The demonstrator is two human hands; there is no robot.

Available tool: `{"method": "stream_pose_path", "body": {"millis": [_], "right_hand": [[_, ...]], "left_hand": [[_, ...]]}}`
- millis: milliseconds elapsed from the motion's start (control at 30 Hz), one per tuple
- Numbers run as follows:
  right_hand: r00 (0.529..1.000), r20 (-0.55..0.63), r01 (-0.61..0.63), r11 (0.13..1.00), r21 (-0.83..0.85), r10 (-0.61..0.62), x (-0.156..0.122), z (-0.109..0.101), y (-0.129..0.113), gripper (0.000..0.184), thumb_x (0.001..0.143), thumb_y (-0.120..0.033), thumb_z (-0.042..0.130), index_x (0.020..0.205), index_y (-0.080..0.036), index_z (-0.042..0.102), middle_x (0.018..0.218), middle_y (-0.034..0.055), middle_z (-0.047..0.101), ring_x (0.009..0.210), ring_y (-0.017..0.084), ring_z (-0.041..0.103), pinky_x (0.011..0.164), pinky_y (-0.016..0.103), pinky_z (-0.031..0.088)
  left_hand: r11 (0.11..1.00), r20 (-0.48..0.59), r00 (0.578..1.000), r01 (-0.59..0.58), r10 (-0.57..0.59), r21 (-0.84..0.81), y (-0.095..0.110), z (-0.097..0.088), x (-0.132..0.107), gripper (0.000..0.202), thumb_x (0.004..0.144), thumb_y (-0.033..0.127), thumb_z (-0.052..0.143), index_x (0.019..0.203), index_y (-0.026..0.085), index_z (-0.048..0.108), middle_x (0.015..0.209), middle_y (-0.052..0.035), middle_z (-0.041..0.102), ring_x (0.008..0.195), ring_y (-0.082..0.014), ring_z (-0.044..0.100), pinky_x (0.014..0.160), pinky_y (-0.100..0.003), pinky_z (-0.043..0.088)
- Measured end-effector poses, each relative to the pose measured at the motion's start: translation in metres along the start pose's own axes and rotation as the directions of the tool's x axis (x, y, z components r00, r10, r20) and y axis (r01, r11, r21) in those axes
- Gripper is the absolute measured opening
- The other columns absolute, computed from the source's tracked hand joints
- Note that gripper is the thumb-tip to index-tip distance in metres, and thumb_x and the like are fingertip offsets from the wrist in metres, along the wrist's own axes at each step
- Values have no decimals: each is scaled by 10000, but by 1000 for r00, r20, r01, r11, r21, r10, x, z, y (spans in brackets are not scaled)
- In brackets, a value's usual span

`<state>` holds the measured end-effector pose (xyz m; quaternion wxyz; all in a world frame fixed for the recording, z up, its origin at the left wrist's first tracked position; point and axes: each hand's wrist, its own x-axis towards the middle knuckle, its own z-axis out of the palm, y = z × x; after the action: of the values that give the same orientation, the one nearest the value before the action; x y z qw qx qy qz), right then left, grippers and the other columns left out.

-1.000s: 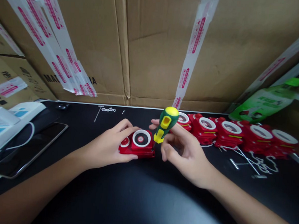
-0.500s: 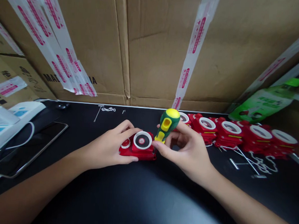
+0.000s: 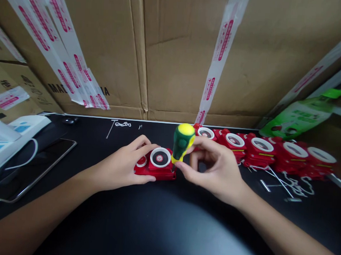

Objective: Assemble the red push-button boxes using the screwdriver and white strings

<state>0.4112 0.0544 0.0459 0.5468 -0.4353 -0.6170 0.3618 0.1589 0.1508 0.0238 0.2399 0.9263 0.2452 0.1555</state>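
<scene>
My left hand (image 3: 124, 163) grips a red box-shaped device (image 3: 156, 174) from its left side, thumb along the front and fingers over the top. The device lies on the black table and has a white ring around a dark round face, with a smaller red round part at its left. In my right hand (image 3: 216, 172) is a screwdriver (image 3: 183, 141) with a green and yellow handle, pinched near its lower end. It stands nearly upright, its short shaft at the device's right front corner. The tip is too small to make out.
Several similar red devices (image 3: 261, 152) stand in a row at the back right. Near them lie metal T-handled tools (image 3: 281, 184) and white cord. A green-labelled bottle (image 3: 301, 116) leans behind. At left are a phone (image 3: 32, 169) and power strip (image 3: 17, 133); cardboard (image 3: 174, 58) rises behind.
My right hand has shifted slightly left, and the screwdriver has gone from tilted to nearly upright at the device's right corner. My left hand keeps its hold.
</scene>
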Motion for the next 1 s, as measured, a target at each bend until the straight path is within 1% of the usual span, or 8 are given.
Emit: {"method": "stream_pose_path", "body": {"millis": [133, 200, 300, 400, 500, 567, 833, 1000], "right_hand": [[994, 109, 2, 999, -34, 1, 1, -2, -1, 395, 775, -67, 796, 1142, -164, 685, 955, 12, 677, 499, 34, 506, 471, 205, 446], [989, 145, 32, 998, -62, -23, 0, -2, 0, 361, 838, -95, 744, 1182, -168, 663, 921, 5, 653, 545, 61, 537, 507, 225, 458], [982, 181, 52, 998, -30, -46, 0, 0, 5, 339, 880, -165, 760, 1195, -178, 633, 1019, 37, 642, 632, 93, 591, 582, 266, 499], [991, 131, -5, 995, 97, -8, 0, 7, 13, 484, 772, -194, 907, 1168, -190, 629, 1003, 18, 643, 612, 85, 555, 560, 258, 462], [999, 37, -38, 982, 187, 31, 1, 13, 18, 427, 722, -181, 956, 1016, -191, 647, 790, -53, 609, 576, 75, 493, 555, 236, 416], [999, -12, -36, 978, 205, 39, 1, 14, 19, 395, 718, -182, 963, 948, -190, 642, 738, -71, 590, 550, 65, 473, 550, 229, 396], [996, -75, -25, 986, 168, 38, -1, 12, 18, 397, 704, -191, 971, 951, -183, 660, 804, -51, 614, 521, 48, 492, 507, 220, 377], [994, -100, -19, 987, 159, 35, -2, 11, 18, 387, 751, -208, 941, 1014, -201, 657, 856, -39, 646, 479, 35, 475, 461, 223, 353]], "left_hand": [[1000, 16, 1000, 16, -16, 17, 1, -1, 0, 649, 882, 365, 835, 1447, 330, 518, 1315, -37, 511, 1166, -242, 642, 1054, -400, 566], [1000, 14, 1000, 14, -15, 20, 2, -1, 0, 655, 884, 360, 835, 1451, 349, 509, 1315, -30, 511, 1171, -239, 644, 1056, -396, 566], [1000, 9, 1000, 4, -4, 13, 2, -1, -1, 657, 892, 359, 828, 1459, 359, 497, 1311, -30, 513, 1180, -239, 644, 1058, -391, 567], [1000, 15, 1000, 11, -11, 9, 3, 0, -1, 630, 894, 360, 824, 1443, 357, 515, 1308, -33, 518, 1170, -244, 650, 1058, -397, 569], [1000, 16, 1000, 8, -9, 22, 3, 1, -1, 607, 901, 362, 815, 1434, 358, 524, 1305, -34, 524, 1167, -246, 652, 1055, -396, 568], [999, 9, 1000, 2, -3, 35, 3, 1, -1, 627, 905, 382, 813, 1454, 358, 511, 1325, -35, 528, 1192, -250, 645, 1071, -394, 557], [998, -20, 999, 38, -37, 56, 0, 3, -1, 722, 891, 465, 831, 1505, 330, 476, 1429, -60, 554, 1273, -281, 638, 1104, -416, 548], [994, -60, 995, 85, -81, 63, -8, 0, 3, 696, 909, 399, 828, 1507, 300, 485, 1481, -76, 603, 1347, -304, 613, 1173, -471, 499]]}}
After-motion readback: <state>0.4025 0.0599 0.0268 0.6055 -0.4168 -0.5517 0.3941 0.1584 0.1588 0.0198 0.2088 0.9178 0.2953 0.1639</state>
